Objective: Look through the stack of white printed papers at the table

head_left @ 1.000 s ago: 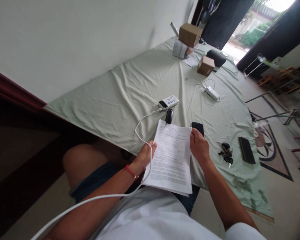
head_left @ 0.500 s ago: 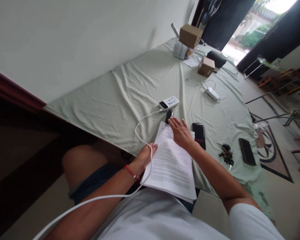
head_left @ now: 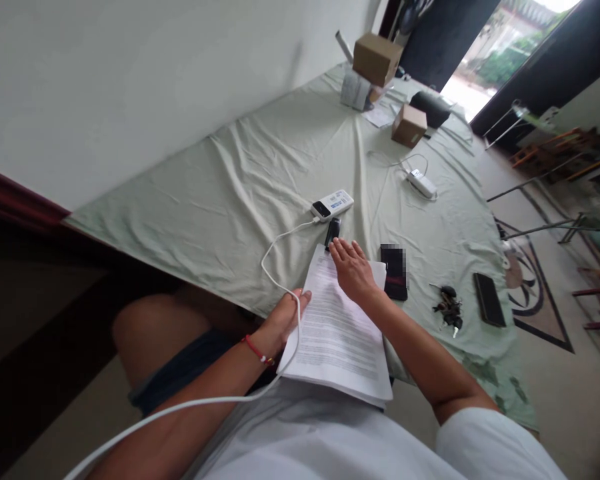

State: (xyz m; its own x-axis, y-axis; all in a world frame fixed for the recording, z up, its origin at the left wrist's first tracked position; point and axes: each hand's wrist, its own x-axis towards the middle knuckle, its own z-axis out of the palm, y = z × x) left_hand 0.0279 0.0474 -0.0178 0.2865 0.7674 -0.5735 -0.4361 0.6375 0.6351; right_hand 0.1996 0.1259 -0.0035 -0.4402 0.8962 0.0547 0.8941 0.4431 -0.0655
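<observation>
A stack of printed paper sheets point(head_left: 337, 333) lies partly on the cloth-covered table's edge and reaches back to my body. My left hand point(head_left: 286, 315) grips its left edge, thumb on top and the other fingers mostly hidden. Flat on the upper part of the top sheet rests my right hand point(head_left: 353, 268), its fingers stretched out toward the far edge. Just beyond those fingertips, a small black device point(head_left: 333, 232), perhaps a stapler, meets the papers' far edge; its near end is hidden. A white cable point(head_left: 299, 327) crosses over my left hand.
The cable runs to a white power bank point(head_left: 333, 205). Right of the papers lie a dark phone point(head_left: 394, 273), a bunch of keys point(head_left: 449, 308) and another black phone point(head_left: 489, 299). Farther back are a white adapter point(head_left: 422, 184) and cardboard boxes point(head_left: 409, 125) on the green tablecloth point(head_left: 280, 167).
The view has shifted slightly, so the table's things appear a little more to the left. Both hands keep nearly the same place on the papers.
</observation>
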